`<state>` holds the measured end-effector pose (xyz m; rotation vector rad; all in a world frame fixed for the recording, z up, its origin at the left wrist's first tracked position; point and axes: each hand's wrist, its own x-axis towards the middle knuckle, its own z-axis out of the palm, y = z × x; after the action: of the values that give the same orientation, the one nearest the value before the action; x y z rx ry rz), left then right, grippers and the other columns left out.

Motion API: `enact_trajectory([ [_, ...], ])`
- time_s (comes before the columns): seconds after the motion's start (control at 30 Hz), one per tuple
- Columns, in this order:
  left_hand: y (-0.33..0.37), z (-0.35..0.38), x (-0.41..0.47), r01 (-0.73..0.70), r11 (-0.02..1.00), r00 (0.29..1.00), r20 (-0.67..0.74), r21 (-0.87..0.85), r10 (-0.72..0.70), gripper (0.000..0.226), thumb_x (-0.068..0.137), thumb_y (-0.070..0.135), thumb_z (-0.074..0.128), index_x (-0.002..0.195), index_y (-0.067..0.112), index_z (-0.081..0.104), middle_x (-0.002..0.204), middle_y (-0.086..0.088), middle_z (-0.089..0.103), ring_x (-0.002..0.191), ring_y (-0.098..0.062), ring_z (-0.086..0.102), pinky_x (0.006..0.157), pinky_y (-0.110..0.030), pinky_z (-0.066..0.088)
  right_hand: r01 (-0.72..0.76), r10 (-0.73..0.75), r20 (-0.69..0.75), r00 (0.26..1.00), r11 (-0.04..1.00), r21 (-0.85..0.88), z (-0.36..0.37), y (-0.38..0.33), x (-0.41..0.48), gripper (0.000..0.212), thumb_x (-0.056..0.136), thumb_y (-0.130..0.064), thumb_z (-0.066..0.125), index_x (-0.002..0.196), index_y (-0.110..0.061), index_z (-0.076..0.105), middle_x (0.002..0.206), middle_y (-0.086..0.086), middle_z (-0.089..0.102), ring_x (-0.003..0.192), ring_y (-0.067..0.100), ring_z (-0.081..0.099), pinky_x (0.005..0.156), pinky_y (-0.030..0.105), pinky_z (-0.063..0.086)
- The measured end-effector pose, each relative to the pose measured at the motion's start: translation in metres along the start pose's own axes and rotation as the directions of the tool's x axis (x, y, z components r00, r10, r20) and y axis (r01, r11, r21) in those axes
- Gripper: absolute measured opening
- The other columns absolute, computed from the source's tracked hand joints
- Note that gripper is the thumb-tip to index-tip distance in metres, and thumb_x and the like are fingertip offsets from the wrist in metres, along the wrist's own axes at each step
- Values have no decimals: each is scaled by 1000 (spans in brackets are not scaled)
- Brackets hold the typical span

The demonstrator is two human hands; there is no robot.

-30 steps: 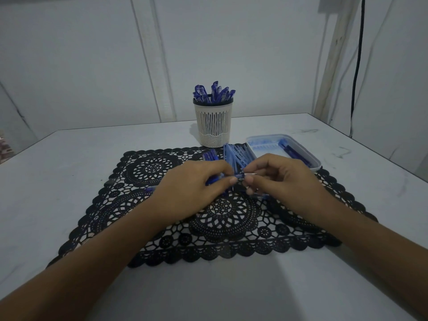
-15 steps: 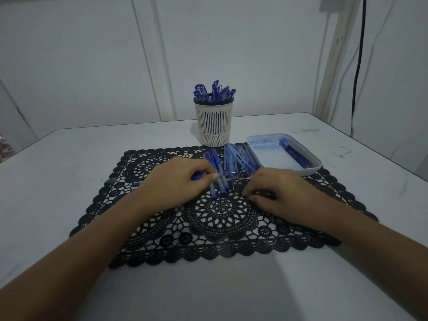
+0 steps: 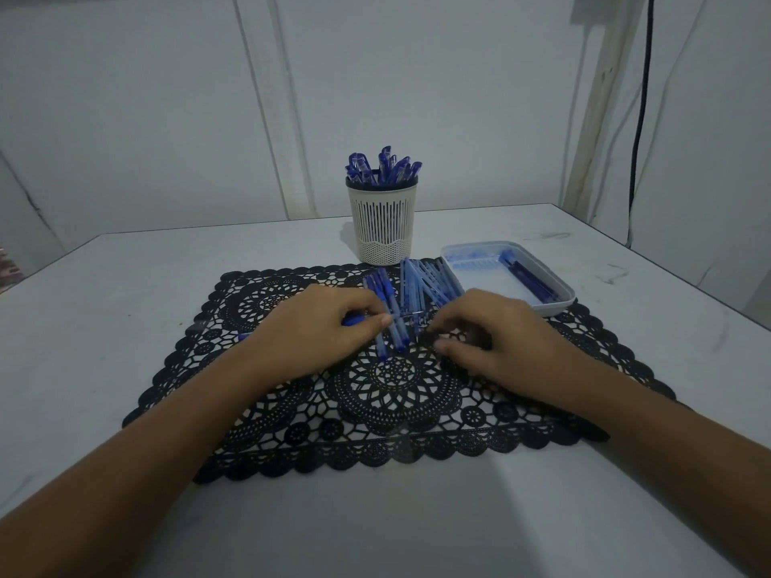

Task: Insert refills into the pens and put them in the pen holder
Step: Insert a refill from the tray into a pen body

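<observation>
My left hand (image 3: 317, 327) grips a blue pen (image 3: 354, 319) held level over the mat, its thin tip pointing right toward my right hand. My right hand (image 3: 496, 340) lies low on the black lace mat (image 3: 396, 394) with its fingers curled down; whatever is under the fingertips is hidden. Between and behind the hands lie loose blue pens (image 3: 386, 302) and a pile of pale blue barrels and refills (image 3: 429, 281). The white slotted pen holder (image 3: 381, 227) stands behind the mat, with several blue pens (image 3: 384, 166) in it.
A pale plastic tray (image 3: 559, 304) with a few dark blue pieces (image 3: 530, 277) sits at the mat's far right corner. The white table (image 3: 104, 327) ends at a wall close behind. A black cable (image 3: 640, 118) hangs at the right.
My hands have come apart. The right hand let go of the pen's tip and dropped onto the mat; the left hand moved slightly left and back with the pen.
</observation>
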<state>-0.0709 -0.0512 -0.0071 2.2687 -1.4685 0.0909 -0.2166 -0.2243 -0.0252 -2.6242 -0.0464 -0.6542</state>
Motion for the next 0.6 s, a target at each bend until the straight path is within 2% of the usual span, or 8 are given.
enact_trajectory([
  [0.07, 2, 1, 0, -18, 999, 1000, 0, -26, 18, 17, 88, 49, 48, 86, 40, 61, 65, 5, 62, 50, -10, 50, 54, -27, 42, -48, 61, -125, 990, 993, 106, -1, -2, 1, 4, 87, -27, 58, 91, -25, 59, 86, -9, 59, 75, 2, 52, 67, 13, 43],
  [0.1, 4, 2, 0, -23, 999, 1000, 0, -32, 23, 16, 88, 49, 48, 85, 41, 61, 64, 6, 61, 50, -8, 49, 53, -26, 41, -71, 96, -158, 983, 985, 158, -1, -3, 2, 6, 87, -28, 58, 92, -24, 59, 85, -8, 59, 75, 5, 53, 66, 14, 44],
  [0.2, 11, 5, -1, -38, 999, 999, 14, -38, 39, 21, 86, 50, 47, 88, 37, 63, 66, 11, 62, 53, -6, 51, 54, -25, 40, -83, 103, -108, 989, 981, 176, 3, -8, 5, 20, 83, -30, 63, 101, -22, 63, 84, -15, 58, 77, 2, 53, 66, 9, 42],
  [0.27, 15, 6, -1, -62, 997, 998, 31, -41, 63, 22, 87, 48, 47, 91, 35, 64, 69, 7, 63, 53, -8, 52, 53, -25, 42, -50, 63, -75, 995, 985, 168, 6, -10, 6, 14, 82, -24, 66, 95, -20, 67, 80, -21, 57, 77, -6, 53, 67, 4, 38],
  [0.33, 17, 5, -2, -77, 995, 996, 38, -59, 79, 19, 88, 46, 49, 94, 36, 63, 68, 6, 62, 52, -8, 51, 51, -21, 40, -68, 85, -70, 994, 973, 220, 6, -9, 6, 5, 82, -19, 66, 85, -24, 68, 73, -21, 58, 72, -9, 54, 65, 4, 37],
  [0.43, 15, 4, -2, -44, 993, 998, 35, -109, 48, 16, 89, 34, 52, 103, 30, 59, 63, 10, 56, 51, -2, 49, 51, -13, 37, -153, 183, -74, 980, 941, 302, 0, -3, 5, 9, 84, -18, 63, 80, -27, 63, 72, -11, 61, 64, -2, 54, 60, 10, 42],
  [0.53, 8, 1, -1, 38, 992, 999, 21, -118, -36, 11, 91, 22, 51, 97, 21, 60, 63, 9, 54, 49, -1, 45, 50, -12, 36, -245, 314, -136, 939, 894, 375, -11, 6, 6, 7, 86, -16, 59, 81, -19, 61, 75, 0, 61, 66, 7, 55, 64, 18, 47],
  [0.6, 1, -2, 0, 71, 993, 997, -5, -92, -71, 13, 90, 20, 50, 92, 19, 63, 69, 6, 58, 52, -2, 47, 51, -11, 36, -275, 419, -189, 888, 814, 511, -18, 13, 9, 13, 87, -10, 55, 76, -16, 59, 69, -1, 58, 60, 4, 53, 58, 16, 45],
])
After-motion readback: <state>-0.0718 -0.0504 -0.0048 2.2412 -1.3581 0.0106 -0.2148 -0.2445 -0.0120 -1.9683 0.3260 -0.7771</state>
